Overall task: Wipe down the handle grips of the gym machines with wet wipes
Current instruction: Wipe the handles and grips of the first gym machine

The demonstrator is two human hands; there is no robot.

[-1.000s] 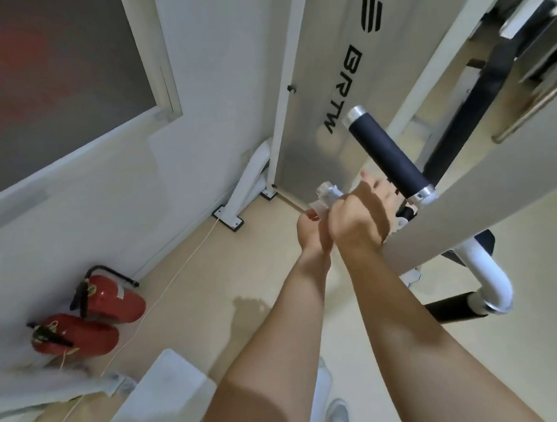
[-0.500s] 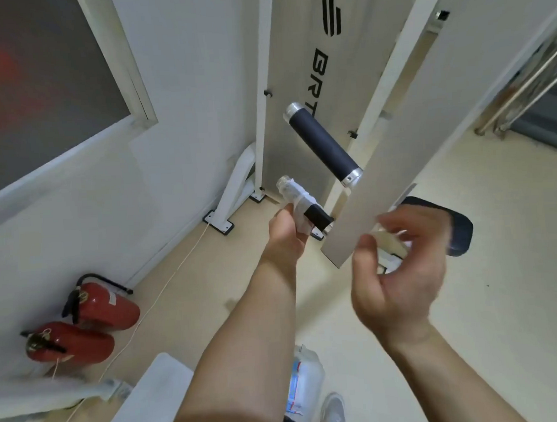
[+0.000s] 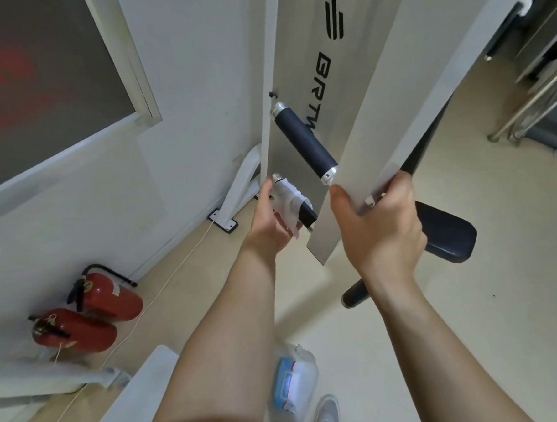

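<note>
Left grip (image 3: 266,221) holds wipe (image 3: 288,198) round handle (image 3: 307,214) slanting up-left; right grip (image 3: 379,227) clasps white arm (image 3: 394,106).

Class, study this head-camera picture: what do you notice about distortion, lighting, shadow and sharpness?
Head view: wide-angle distortion splays the machine arm, gripped by the right hand, and the window frame outward; light is soft, without harsh glare; an arm shadow falls on the floor; the wet wipe in the left hand looks sharp.

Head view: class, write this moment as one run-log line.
left hand holds wet wipe round lower handle grip | right hand grips white machine arm | upper handle grip uncovered
</note>
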